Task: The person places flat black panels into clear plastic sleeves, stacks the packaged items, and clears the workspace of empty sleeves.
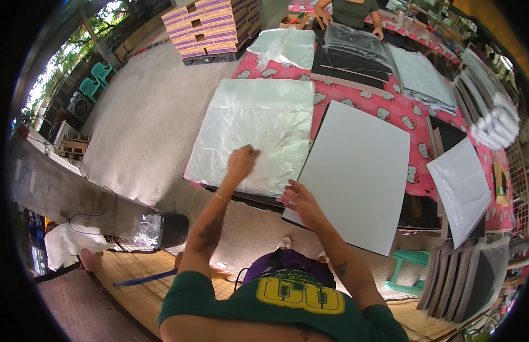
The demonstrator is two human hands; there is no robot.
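A stack of clear, whitish plastic sheets or bags (pixel 250 108) lies on the table in front of me, its top layer wrinkled. Over its lower middle is my left hand (pixel 241 163), fingers curled together; whether they pinch the plastic cannot be made out. My right hand (pixel 303 204) hovers at the near right corner of the stack, fingers apart and holding nothing visible. Just beside it lies a large flat light-grey board (pixel 355 171), tilted on the table and reaching past the near edge. A dark layer shows under its left corner.
A pink patterned cloth (pixel 415 151) covers the table. Across it, a person (pixel 353 14) stands by black boards under clear plastic (pixel 355 45). Plastic-wrapped panels (pixel 461 188) line the right side. A green stool (pixel 410 268) stands below; stacked cartons (pixel 213 28) rise at the back left.
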